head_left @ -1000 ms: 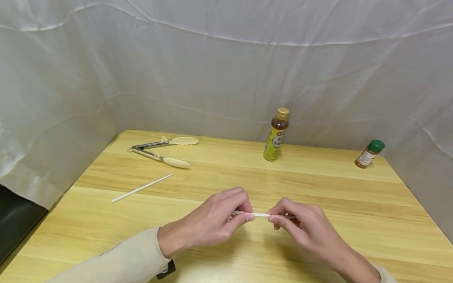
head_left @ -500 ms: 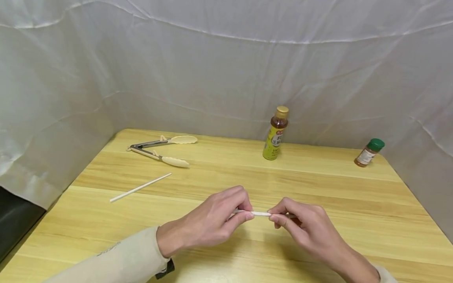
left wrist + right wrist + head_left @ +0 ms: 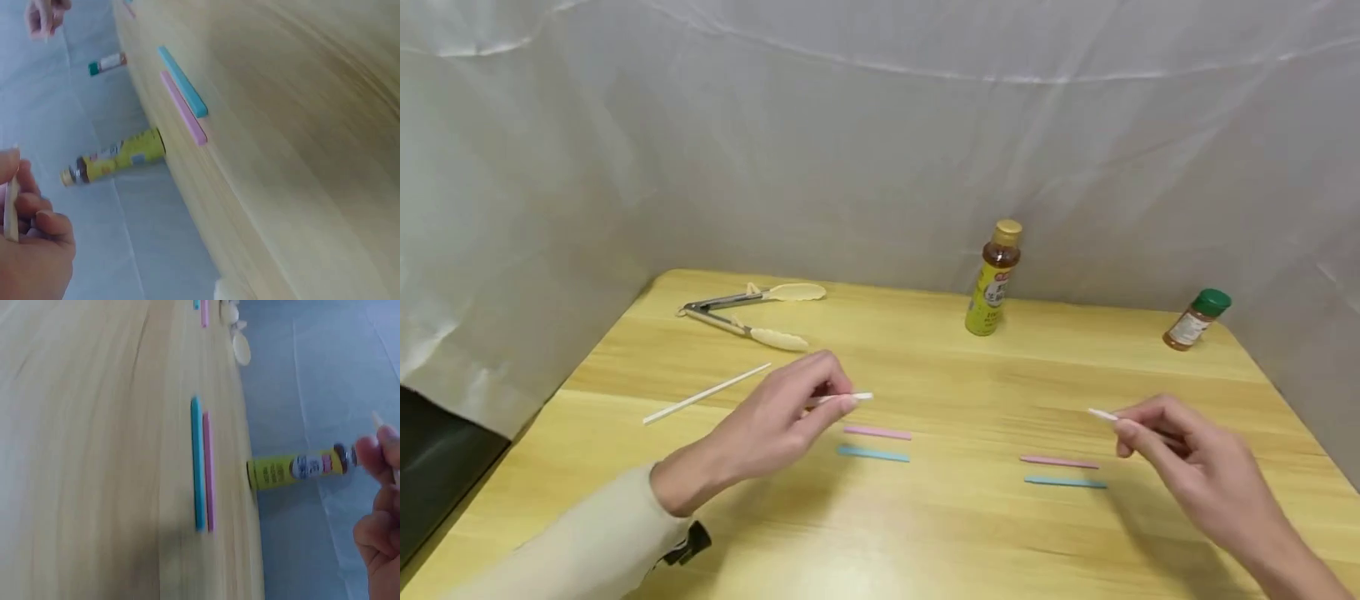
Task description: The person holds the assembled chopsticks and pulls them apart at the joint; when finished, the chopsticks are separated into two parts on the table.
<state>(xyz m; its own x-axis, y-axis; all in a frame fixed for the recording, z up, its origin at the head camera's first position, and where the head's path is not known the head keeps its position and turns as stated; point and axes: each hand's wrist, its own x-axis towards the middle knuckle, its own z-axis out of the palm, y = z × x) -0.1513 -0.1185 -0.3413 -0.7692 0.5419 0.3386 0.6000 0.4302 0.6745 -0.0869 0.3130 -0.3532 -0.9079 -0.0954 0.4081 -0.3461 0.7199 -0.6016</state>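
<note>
hands [image 3: 767, 421] [image 3: 1198, 475] farther apart, pastel strips [image 3: 877, 432] below

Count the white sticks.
3: one white stick in the left hand, another white stick in the right hand, a third white stick lying on the table near the tongs.

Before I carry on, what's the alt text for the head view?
A person's left hand and right hand pinch separate white sticks above a wooden table. Two pink sticks and two blue sticks lie between the hands; a bottle and jar stand behind, with tongs and another white stick at left.
</note>
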